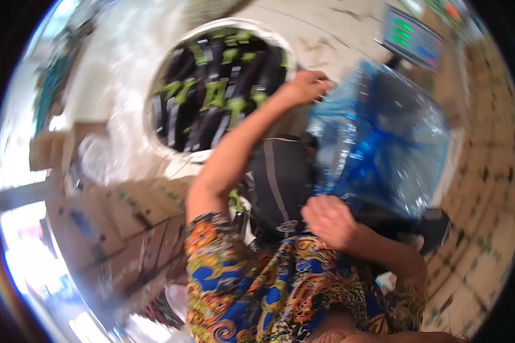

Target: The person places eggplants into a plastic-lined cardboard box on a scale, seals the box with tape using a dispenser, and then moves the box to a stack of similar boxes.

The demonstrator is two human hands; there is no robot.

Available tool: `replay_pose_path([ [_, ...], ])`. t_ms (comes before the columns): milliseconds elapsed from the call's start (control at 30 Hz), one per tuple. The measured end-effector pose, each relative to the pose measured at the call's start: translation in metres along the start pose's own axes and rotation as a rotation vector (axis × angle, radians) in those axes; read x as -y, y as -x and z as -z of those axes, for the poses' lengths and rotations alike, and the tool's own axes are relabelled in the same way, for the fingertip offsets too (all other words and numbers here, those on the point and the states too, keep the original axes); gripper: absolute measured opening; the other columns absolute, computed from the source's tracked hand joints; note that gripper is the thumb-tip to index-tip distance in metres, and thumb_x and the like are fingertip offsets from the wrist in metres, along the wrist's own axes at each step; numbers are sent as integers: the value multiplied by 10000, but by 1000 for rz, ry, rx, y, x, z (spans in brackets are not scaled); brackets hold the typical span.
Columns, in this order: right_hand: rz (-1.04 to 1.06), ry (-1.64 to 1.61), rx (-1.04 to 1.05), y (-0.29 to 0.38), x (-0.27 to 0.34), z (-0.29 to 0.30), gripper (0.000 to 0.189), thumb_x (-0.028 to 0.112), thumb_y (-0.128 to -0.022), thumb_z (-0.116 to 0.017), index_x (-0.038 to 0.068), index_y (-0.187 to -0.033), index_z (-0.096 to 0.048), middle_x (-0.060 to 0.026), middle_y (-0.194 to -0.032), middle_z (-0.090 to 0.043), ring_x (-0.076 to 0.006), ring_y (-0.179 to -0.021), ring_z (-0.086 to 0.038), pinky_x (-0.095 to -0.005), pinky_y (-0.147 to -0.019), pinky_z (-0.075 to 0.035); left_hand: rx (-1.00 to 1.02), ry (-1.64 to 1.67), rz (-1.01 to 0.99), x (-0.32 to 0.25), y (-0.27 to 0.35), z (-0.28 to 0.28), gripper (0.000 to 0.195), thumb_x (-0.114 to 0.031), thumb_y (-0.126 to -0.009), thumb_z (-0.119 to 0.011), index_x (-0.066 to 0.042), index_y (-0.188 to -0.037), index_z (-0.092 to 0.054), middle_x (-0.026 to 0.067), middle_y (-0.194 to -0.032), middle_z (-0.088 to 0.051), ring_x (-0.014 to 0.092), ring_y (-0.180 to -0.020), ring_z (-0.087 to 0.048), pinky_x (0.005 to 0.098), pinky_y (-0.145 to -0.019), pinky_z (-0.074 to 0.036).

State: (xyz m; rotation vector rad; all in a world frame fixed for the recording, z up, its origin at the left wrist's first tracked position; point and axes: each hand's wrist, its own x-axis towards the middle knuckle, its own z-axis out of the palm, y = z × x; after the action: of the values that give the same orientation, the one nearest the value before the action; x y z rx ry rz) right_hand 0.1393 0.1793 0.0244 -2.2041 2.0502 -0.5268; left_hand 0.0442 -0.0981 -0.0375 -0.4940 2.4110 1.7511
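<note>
A translucent blue plastic bag (382,141) is spread wide in front of me, to the right, like a liner over a container that it mostly hides. At the bag's far left edge, my left hand (308,88) pinches the film with its fingertips. My right hand (330,221) is curled at the near left edge, its fingers closed on the plastic. Motion blurs both hands somewhat. Left of the bag stands a round white tub (150,115) packed with dark purple eggplants (214,94) with green caps. My left forearm crosses the tub's right side.
A digital scale display (412,36) with lit green digits rises behind the bag. Stacked cardboard boxes (485,171) line the right side, and more cardboard boxes (124,214) stand at left. Clear plastic sheeting (128,77) lies beyond the tub. My dark-clothed leg (279,184) is between tub and bag.
</note>
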Motion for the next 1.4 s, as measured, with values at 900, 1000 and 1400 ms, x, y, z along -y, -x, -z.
replay_pose_path([
  [900, -1331, -105, 372, 157, -206, 75, 1376, 323, -529, -911, 263, -1516, 45, -365, -1266, -401, -504, -1123, -505, -484, -974, -431, 568, 678, 353, 47, -13, -56, 459, -150, -855, -706, 1, -1249, -526, 96, -1118, -651, 197, -1022, -633, 356, -889, -528],
  [1000, -1268, -395, 301, 184, -219, 57, 1400, 337, -554, -900, 291, -1502, 130, -359, -1226, -464, -504, -1145, -478, -457, -1024, -373, 605, 704, 333, 46, -15, -62, 456, -150, -863, -697, 0, -1257, -524, 102, -1135, -648, 197, -1033, -633, 351, -910, -524],
  [1400, -1067, 71, 697, 127, -182, 82, 1147, 345, -602, -859, -60, -1447, -199, -220, -1089, -625, -365, -985, -620, -399, -817, -478, 712, 743, 360, 45, 9, -68, 394, -111, -901, -637, 13, -1250, -501, 106, -1060, -668, 192, -952, -663, 341, -832, -563],
])
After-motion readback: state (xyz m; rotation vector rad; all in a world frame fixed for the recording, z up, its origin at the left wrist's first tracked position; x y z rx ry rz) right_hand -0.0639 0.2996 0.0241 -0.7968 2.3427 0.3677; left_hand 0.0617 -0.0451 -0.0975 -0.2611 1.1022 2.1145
